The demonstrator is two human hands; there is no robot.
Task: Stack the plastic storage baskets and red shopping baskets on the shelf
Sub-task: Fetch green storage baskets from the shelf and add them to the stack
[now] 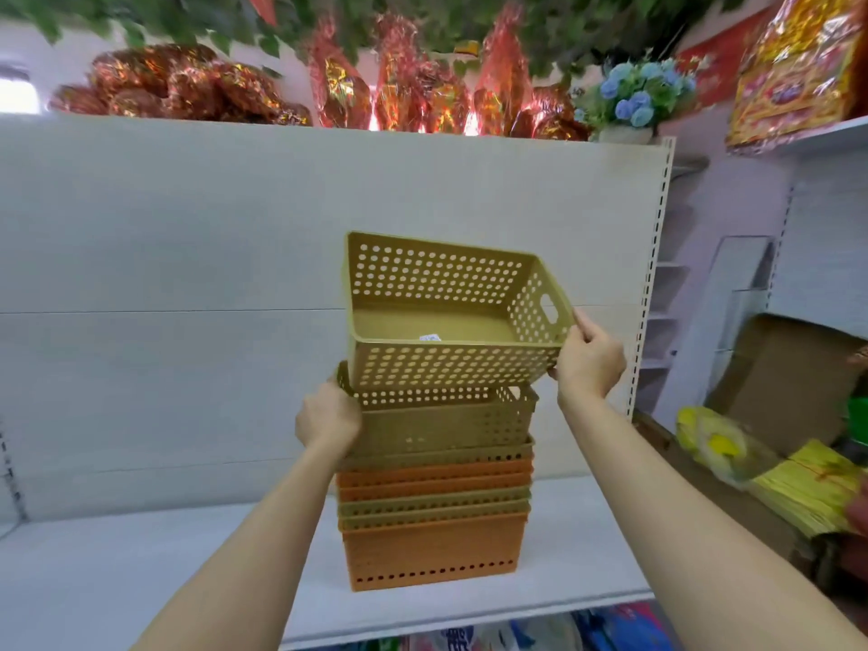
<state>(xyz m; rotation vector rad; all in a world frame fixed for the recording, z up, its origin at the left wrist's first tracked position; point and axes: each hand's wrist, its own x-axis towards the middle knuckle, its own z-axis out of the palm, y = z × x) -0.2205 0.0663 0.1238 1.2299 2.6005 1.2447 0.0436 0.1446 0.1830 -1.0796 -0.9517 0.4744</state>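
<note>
A small white sticker (430, 338) lies on the floor of the top basket (451, 317), but its print is too small to read. The yellow and red packets (794, 72) high on the right carry writing that is blurred.

The white shelf (141, 570) has a pale back panel (188, 227) and a slotted upright (655, 274) on the right side. Above the panel there are shiny red and gold wrapped goods (188, 91), green hanging leaves (469, 21) and a pot of blue flowers (634, 96). To the right of the right hand, a cardboard box (789, 382) and yellow paper bundles (808, 491) stand in a side bay.

The top basket is olive-yellow plastic with round holes in its walls and a handle slot at the right end. It is tilted, its left end low, above the stack of baskets (434, 509) that stands on the shelf. The stack mixes olive and orange baskets, nested one in another.

The right hand (589, 364) pinches the right end rim of the top basket, with the thumb on top and the fingers (554, 371) curled under. The left hand (329, 415) is at the left end, where the top basket meets the stack; its fingers are hidden behind the baskets, so I cannot tell how they close.
</note>
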